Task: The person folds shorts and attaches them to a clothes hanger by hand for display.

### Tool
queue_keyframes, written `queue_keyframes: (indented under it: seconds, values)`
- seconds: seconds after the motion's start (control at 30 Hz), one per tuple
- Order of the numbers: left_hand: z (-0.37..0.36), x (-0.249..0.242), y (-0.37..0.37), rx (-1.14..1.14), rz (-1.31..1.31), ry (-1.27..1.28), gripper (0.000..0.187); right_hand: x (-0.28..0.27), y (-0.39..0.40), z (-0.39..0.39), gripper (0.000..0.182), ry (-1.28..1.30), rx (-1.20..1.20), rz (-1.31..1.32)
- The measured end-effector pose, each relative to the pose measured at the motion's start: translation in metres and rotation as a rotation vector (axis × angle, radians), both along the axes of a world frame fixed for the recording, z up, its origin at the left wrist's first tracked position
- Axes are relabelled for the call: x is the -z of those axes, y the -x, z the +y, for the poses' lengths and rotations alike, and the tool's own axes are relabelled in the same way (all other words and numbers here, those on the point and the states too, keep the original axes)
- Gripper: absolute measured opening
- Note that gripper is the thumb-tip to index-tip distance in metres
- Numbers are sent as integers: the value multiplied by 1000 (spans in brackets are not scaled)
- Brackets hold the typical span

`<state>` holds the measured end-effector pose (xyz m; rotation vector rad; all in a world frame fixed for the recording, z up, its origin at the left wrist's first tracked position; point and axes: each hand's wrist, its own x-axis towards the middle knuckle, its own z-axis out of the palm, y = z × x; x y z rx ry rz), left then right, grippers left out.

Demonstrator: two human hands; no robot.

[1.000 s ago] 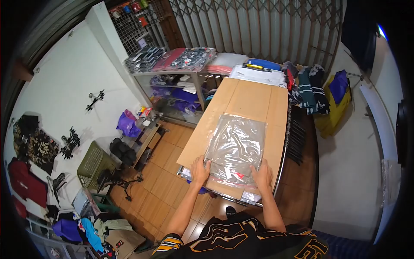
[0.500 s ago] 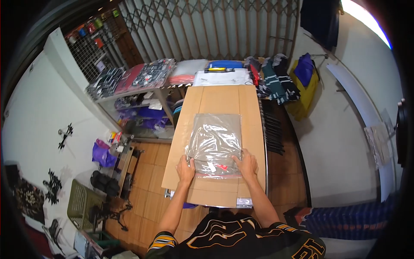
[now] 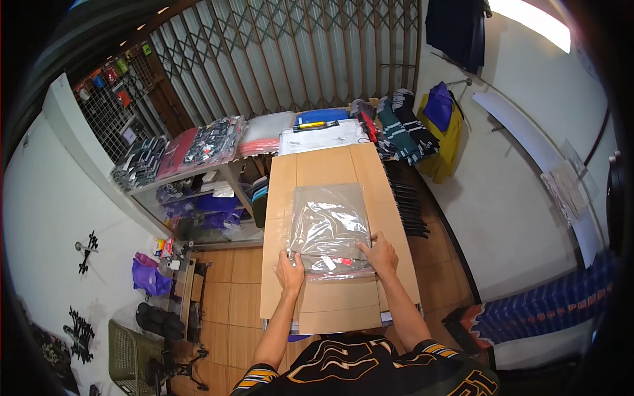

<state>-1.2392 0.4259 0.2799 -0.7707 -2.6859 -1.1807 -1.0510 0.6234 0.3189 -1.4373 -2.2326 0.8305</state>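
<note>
A folded grey-brown garment in a clear plastic bag (image 3: 330, 221) lies flat on the cardboard-covered table (image 3: 338, 315). Small white and red marks show near its lower edge, and the shiny film reflects the light. My left hand (image 3: 289, 272) pinches the bag's lower left side between thumb and fingers. At the lower right side, my right hand (image 3: 381, 257) has its thumb on top of the plastic and its fingers curled at the edge.
Behind the table, a glass display case (image 3: 214, 198) carries bagged clothes (image 3: 214, 140). A yellow-and-black tool (image 3: 316, 125) rests on white sheets (image 3: 310, 140). Black hangers (image 3: 408, 210) line the table's right side; an olive chair (image 3: 132, 356) stands at lower left.
The head view has turned, so the room appears shifted and tilted. Both hands remain at the lower sides of the bagged garment, which stays flat on the cardboard.
</note>
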Motion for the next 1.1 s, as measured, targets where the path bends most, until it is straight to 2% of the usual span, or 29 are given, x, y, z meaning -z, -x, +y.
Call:
queue_keyframes:
  seconds: [0.23, 0.4, 0.53, 0.63, 0.7, 0.77, 0.87, 0.9, 0.97, 1.1]
  values:
    - [-1, -5, -1, 9, -31, -19, 40, -3, -10, -11, 48, -5, 75, 25]
    - [-12, 0, -3, 110, -52, -133, 52, -10, -30, -41, 49, 110, 92, 146]
    - [-23, 2, -14, 145, -64, -110, 55, 12, -49, -72, 50, 39, 158, 242]
    - [-30, -7, -34, 127, -21, -130, 54, 46, -55, -78, 47, -14, 172, 359]
    - [-28, -17, -54, 52, 319, 1, 52, 64, -53, -75, 41, 295, 154, 883]
    - [-19, -20, -70, 85, 382, -31, 48, 66, -56, -73, 42, 314, 171, 865]
    - [-3, -15, -90, 593, 73, -264, 33, 64, -54, -71, 43, 330, 192, 867]
    - [4, -16, -97, 601, 67, -263, 33, 64, -52, -72, 43, 325, 206, 884]
    - [21, -21, -110, 833, 27, -279, 27, 74, -50, -71, 43, 257, 233, 834]
    - [48, -12, -117, 892, 82, -297, 23, 65, -49, -76, 41, 68, 257, 745]
